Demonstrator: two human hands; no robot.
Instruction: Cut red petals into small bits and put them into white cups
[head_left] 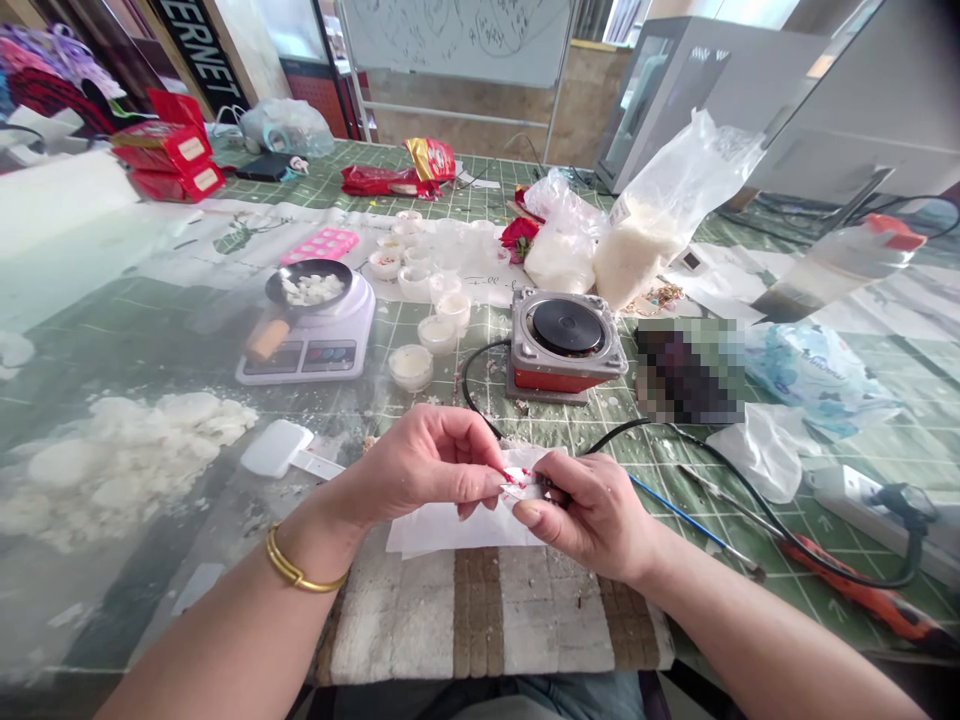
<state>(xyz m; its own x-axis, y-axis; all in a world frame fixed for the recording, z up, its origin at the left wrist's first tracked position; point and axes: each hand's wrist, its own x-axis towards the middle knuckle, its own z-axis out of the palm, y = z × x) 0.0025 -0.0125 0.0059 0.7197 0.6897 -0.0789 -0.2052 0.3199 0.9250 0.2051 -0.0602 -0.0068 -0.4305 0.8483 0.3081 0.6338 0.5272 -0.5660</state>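
Note:
Both my hands meet over a sheet of white paper [439, 530] on a striped brown-and-cream cloth [420, 620]. A small white piece with red bits [519, 476] is between them. My left hand [435, 465], below a gold bangle, pinches its left side with thumb and fingers. My right hand [592, 505] is closed around a small dark tool [553, 490] whose tip reaches the piece. The exact kind of tool is hard to make out, since my fingers cover most of it.
A small hot plate [568, 335] with a black cable stands ahead. A scale [330, 345] bearing a small pan [281, 287] is front left, near white flakes [127, 450] and a white scoop [277, 448]. Wax cups [411, 368], a bag of pellets [637, 240] and a power strip [862, 505] lie around.

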